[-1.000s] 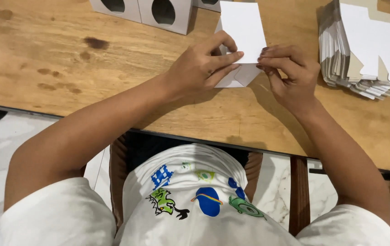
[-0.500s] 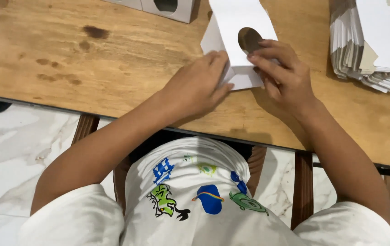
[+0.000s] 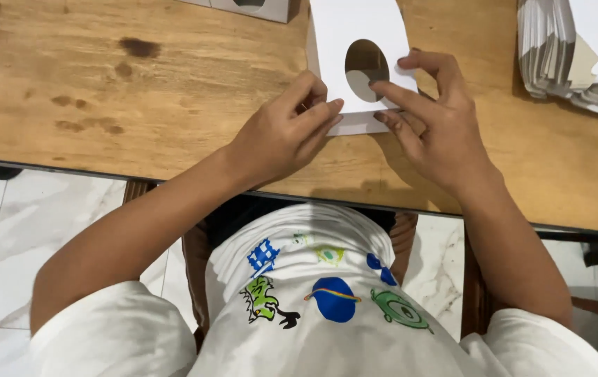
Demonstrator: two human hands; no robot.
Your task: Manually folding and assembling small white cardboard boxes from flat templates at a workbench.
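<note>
The white card (image 3: 355, 42) is pinched by both the left hand (image 3: 281, 136) and right hand (image 3: 439, 126); a crooked crease could be pressed if it slips on the worktop (image 3: 103, 84).

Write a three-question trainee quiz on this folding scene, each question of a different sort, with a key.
1. True or false: the white card piece under the hands has an oval hole cut in it.
2. Multiple choice: where does the stack of flat card blanks lie? A) on the floor B) on the wooden table, beyond the right hand C) under the left hand
3. Fill in: both hands press on the near edge of the ____ card piece.

Key: 1 true; 2 B; 3 white
</note>
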